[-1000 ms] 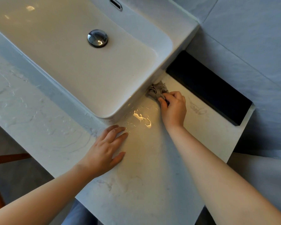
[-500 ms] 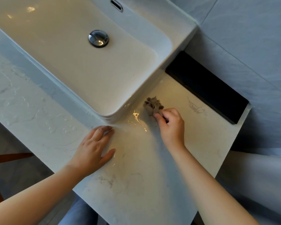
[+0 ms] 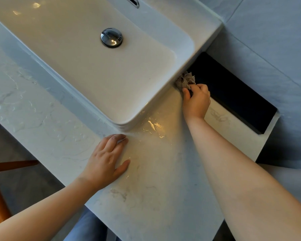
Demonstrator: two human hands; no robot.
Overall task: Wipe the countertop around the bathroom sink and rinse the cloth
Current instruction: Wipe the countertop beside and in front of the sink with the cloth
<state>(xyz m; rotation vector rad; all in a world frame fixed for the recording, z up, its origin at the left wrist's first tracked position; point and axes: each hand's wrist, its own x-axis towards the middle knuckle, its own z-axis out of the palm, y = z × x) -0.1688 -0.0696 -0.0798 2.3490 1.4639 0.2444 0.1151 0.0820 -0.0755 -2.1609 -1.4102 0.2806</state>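
Right hand (image 3: 196,101): clamped on the bunched grey cloth (image 3: 185,81), fingers curled around its near end, pressing it against the sink's right wall.
Cloth: crumpled, wedged where the sink (image 3: 163,87) meets the tabletop (image 3: 155,188), just in front of the black recess (image 3: 233,91).
Left hand: (image 3: 106,162) spread flat, palm down on the tabletop, holding nothing, fingertips touching the sink's near corner.
Hands: well apart.
Tabletop: white marble, wet and glinting between the two hands.
Sink: white rectangular basin, chrome drain plug (image 3: 111,37) in the middle.
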